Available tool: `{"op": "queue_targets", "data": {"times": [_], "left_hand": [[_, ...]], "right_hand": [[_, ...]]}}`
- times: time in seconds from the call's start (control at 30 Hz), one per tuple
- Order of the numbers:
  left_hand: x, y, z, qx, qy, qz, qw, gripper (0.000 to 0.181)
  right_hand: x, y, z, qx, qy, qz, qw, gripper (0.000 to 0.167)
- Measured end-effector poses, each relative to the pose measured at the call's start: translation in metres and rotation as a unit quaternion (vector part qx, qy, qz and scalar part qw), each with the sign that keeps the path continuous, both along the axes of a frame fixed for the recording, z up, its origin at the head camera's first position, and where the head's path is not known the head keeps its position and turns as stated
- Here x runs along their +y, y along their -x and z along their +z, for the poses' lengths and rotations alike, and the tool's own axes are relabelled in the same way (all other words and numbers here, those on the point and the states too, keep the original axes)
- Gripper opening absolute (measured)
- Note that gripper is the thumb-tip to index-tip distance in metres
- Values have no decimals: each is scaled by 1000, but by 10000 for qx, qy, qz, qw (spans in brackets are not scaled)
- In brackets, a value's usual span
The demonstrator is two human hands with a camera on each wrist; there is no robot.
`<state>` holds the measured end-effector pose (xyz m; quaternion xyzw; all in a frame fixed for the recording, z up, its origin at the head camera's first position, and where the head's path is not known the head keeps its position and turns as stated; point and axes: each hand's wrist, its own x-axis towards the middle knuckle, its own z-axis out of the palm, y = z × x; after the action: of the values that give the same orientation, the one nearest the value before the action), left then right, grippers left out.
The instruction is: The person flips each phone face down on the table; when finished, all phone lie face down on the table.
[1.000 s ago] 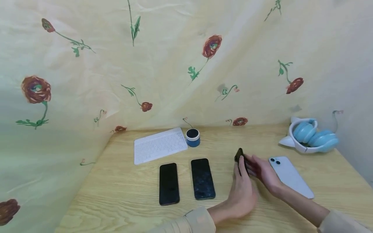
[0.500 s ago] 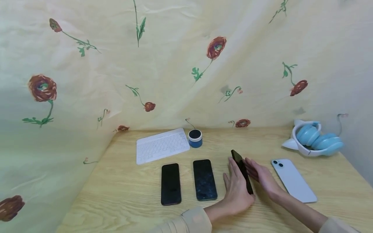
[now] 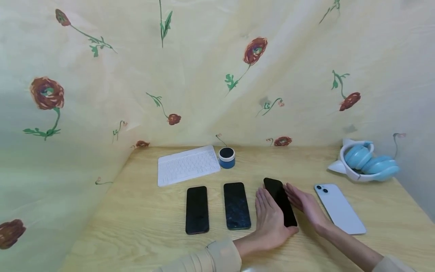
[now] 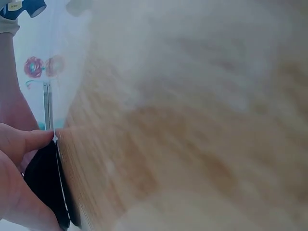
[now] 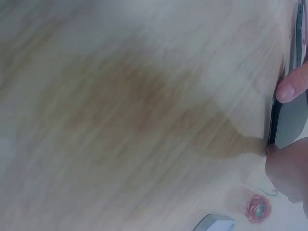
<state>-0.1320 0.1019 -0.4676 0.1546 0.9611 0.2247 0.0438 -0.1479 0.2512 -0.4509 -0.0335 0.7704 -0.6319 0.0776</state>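
Wood-grain worktop [image 3: 136, 238]; on it, a left hand [image 3: 271, 223] and right hand [image 3: 308, 206], straight-fingered and unclenched, flank a black phone [image 3: 283, 201] along its long edges, between two other dark phones [image 3: 237, 206] and a pale phone [image 3: 341, 211].

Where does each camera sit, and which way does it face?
Head: on the head, facing forward, down at the dark phone between left hand and right hand; sleeves show.
Left wrist: on that wrist, looking across the table; fingers, left edge.
Right wrist: likewise, across the table; fingers, right edge.
Both wrist views share that phone.
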Motion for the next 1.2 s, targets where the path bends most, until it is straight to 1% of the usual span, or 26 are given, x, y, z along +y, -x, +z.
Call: {"op": "queue_targets", "data": {"times": [0.1, 0.23, 0.3, 0.37, 0.43, 0.5, 0.57, 0.63, 0.73, 0.8, 0.9, 0.97, 1.03, 1.1, 1.13, 1.2], "left_hand": [[-3, 1, -2, -84, -84, -40, 9999, 122], [-6, 0, -5, -274, -271, -61, 9992, 122], [-6, -1, -6, -290, -284, -22, 9992, 122], [-5, 0, -6, -273, -232, 40, 9994, 122], [-5, 0, -6, -228, -159, 111, 9996, 123], [-4, 0, -5, -116, -85, 131, 9998, 124], [-1, -4, -4, 46, -52, 56, 10000, 125], [4, -10, -2, 237, -63, -122, 9996, 124], [19, -21, 4, 454, -134, -473, 9978, 122], [33, -27, 10, 488, -226, -646, 9965, 120], [58, -30, 18, 266, -478, -681, 9962, 118], [77, -30, 19, 49, -601, -599, 9964, 115], [94, -30, 17, -110, -586, -469, 9971, 114], [108, -31, 12, -230, -472, -423, 9977, 113], [115, -32, 9, -288, -343, -406, 9982, 114], [125, -36, 4, -306, -88, -376, 9988, 118]], "right_hand": [[-1, 1, 1, 116, 29, 26, 9999, 65], [-2, 0, 2, 172, -29, 50, 9998, 64], [-3, 0, 2, 216, -95, 84, 9997, 64], [-4, 0, 1, 335, -287, 148, 9989, 62], [-3, 0, 1, 534, -754, 215, 9955, 60], [1, -1, 1, 762, -1311, 211, 9882, 59], [12, -2, 2, 1002, -1827, 152, 9779, 57], [29, -3, 5, 1172, -2134, 64, 9699, 57], [60, -4, 8, 1393, -2427, -113, 9600, 54], [80, -4, 10, 1454, -2646, -227, 9531, 54], [105, -4, 11, 1496, -3026, -316, 9408, 54], [116, -5, 10, 1565, -3247, -303, 9323, 54], [123, -6, 7, 1582, -3404, -277, 9265, 54], [126, -9, 4, 1537, -3506, -276, 9234, 55], [127, -10, 3, 1478, -3541, -284, 9230, 56], [128, -12, 2, 1292, -3551, -285, 9254, 58]]}}
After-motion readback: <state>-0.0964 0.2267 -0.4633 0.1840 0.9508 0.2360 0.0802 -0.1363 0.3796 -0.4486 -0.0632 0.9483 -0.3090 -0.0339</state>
